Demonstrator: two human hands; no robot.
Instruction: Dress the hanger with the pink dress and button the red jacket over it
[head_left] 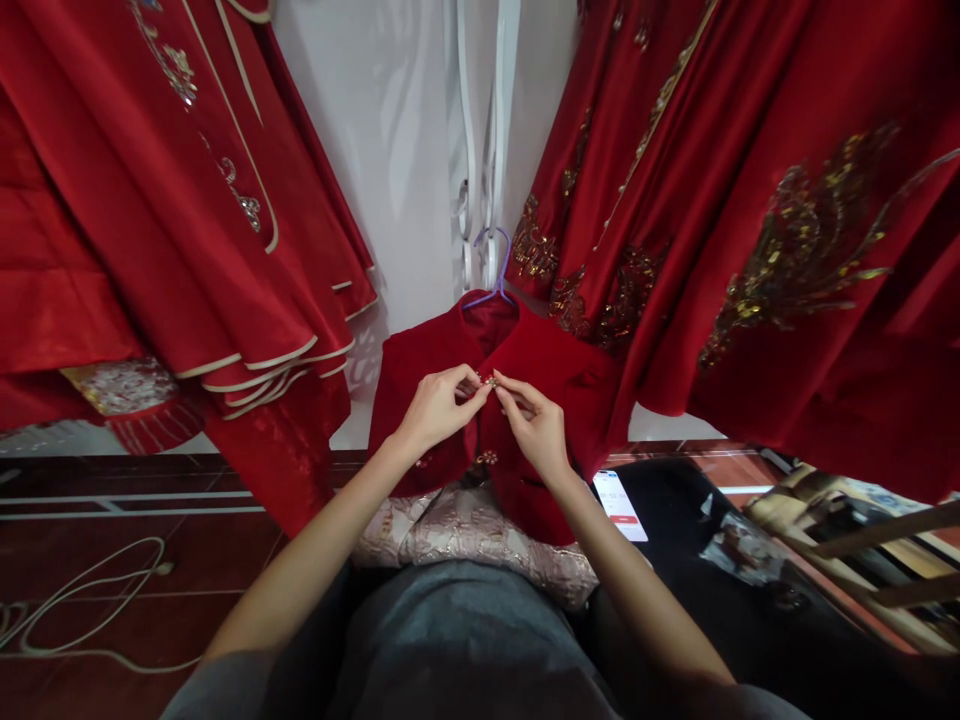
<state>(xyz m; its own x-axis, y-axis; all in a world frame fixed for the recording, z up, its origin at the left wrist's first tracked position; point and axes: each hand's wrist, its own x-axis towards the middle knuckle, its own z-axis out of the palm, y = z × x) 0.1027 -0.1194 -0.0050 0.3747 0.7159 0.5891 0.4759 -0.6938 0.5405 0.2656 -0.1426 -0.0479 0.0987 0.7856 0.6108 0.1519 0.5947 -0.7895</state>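
Jacket (559, 345), red, on purple hanger (500, 287), head view, in front of white doors (360, 120). Left hand (441, 408) and right hand (541, 430) each pinch upper gold clasp (490, 381) at its front between thumb and fingers, tips close together. Lower clasp (487, 458) below them. Pink fabric (420, 530) under jacket, red garments (712, 200) both sides, phone (620, 508) right.

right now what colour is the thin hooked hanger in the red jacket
Thin hooked hanger: purple, best in the head view.

The jacket (549, 345) is matt cloth, the hanger (500, 284) plastic.
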